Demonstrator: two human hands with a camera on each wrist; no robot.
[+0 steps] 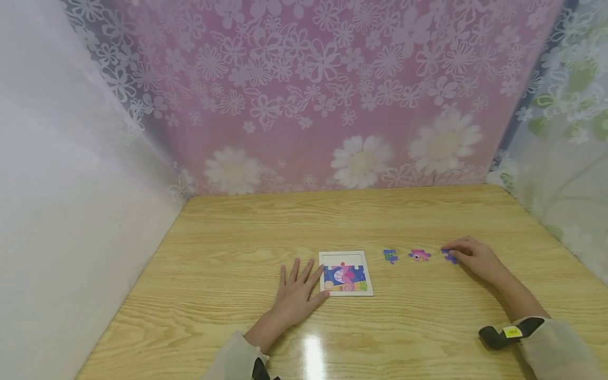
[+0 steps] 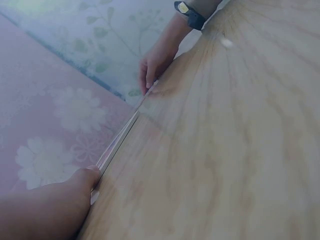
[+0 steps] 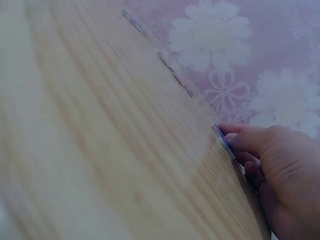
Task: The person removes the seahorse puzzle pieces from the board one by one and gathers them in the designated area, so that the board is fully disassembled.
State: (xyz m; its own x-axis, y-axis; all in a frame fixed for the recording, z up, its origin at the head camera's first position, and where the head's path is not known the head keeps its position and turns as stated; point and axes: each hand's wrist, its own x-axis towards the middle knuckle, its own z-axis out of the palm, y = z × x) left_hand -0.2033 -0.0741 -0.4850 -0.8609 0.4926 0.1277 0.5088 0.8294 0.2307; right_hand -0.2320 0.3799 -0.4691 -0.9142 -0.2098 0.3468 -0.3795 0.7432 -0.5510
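A square white puzzle tray [image 1: 369,274] lies on the table with its lower part filled by a pink seahorse picture [image 1: 344,278]; its upper strip is bare white. My left hand [image 1: 295,298] lies flat with spread fingers, fingertips and thumb at the tray's left edge. At the right, my right hand [image 1: 480,259] pinches a blue jigsaw piece [image 1: 447,255] between thumb and fingers, low at the tabletop. In the right wrist view the held piece [image 3: 222,140] shows edge-on, partly hidden by the thumb.
Between the tray and my right hand lie a blue-green jigsaw piece [image 1: 390,256] and a pink fish piece [image 1: 420,255], spaced in a row. The wood-grain table [image 1: 237,227] ends at a pink flowered curtain [image 1: 294,132] behind. Pale walls stand left and right.
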